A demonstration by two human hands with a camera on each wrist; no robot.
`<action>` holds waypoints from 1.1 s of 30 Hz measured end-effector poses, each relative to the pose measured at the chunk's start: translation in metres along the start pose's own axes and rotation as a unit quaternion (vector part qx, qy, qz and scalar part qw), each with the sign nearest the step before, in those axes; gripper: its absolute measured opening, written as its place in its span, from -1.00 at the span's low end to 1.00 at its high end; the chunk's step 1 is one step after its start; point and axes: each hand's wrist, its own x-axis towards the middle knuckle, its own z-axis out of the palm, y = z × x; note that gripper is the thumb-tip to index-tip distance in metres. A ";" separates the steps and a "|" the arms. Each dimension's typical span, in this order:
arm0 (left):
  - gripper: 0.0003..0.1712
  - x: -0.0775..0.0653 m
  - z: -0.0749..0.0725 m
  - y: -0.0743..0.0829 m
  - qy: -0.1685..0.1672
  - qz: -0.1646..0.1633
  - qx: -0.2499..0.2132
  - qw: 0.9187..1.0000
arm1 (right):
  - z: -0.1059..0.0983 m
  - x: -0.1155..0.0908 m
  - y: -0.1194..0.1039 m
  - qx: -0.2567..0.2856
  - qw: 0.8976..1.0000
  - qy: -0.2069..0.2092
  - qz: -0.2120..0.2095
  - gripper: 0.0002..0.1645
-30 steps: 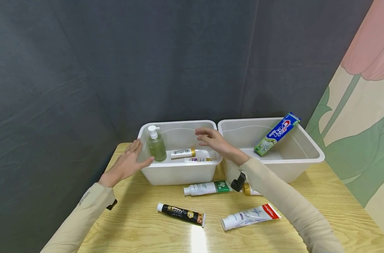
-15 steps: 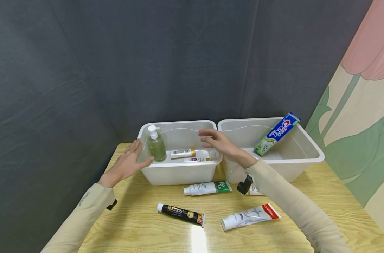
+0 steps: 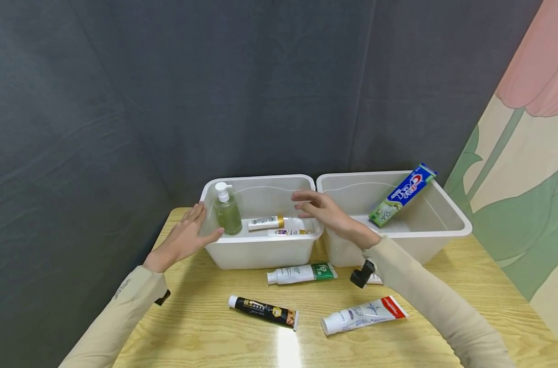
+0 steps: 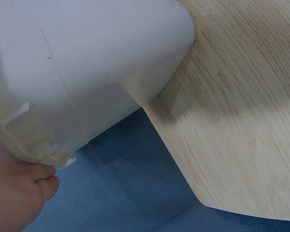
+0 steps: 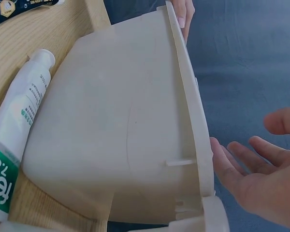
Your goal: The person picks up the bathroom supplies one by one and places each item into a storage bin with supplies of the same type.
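Observation:
My left hand [image 3: 182,236] holds the left end of the left white plastic bin [image 3: 265,255], its thumb toward the front rim. In the left wrist view, curled fingers [image 4: 44,180] lie against the rim's underside. Over the bin's right end hovers my right hand [image 3: 327,217], fingers loosely bent and nothing in them. The right wrist view has its fingertips [image 5: 217,150] close by the rim. Inside the bin, a green pump bottle [image 3: 228,212] with a white pump stands at the left. A white tube with a gold cap [image 3: 265,223] and another tube [image 3: 288,232] lie on its floor.
The right white bin [image 3: 426,235] stands beside it, with a Crest toothpaste box [image 3: 403,196] leaning inside. A green-and-white tube [image 3: 302,274], a black tube [image 3: 264,312] and a Colgate tube [image 3: 364,316] lie on the wooden table [image 3: 201,342]. Another tube is mostly hidden by the right forearm.
My right hand has drifted a little to the right and toward me over the left bin. The left hand, the bins and the tubes have kept their places.

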 end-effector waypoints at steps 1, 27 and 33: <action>0.16 0.000 0.000 0.000 0.001 0.001 0.000 1.000 | 0.000 -0.001 0.000 0.000 1.000 0.000 0.000 -0.52; 0.17 0.000 -0.001 0.001 -0.002 -0.003 -0.005 1.000 | -0.005 -0.017 0.000 -0.019 1.000 -0.003 -0.012 -0.52; 0.16 0.000 -0.001 0.002 -0.002 -0.002 -0.003 1.000 | -0.009 -0.022 0.002 -0.017 1.000 -0.006 -0.016 -0.52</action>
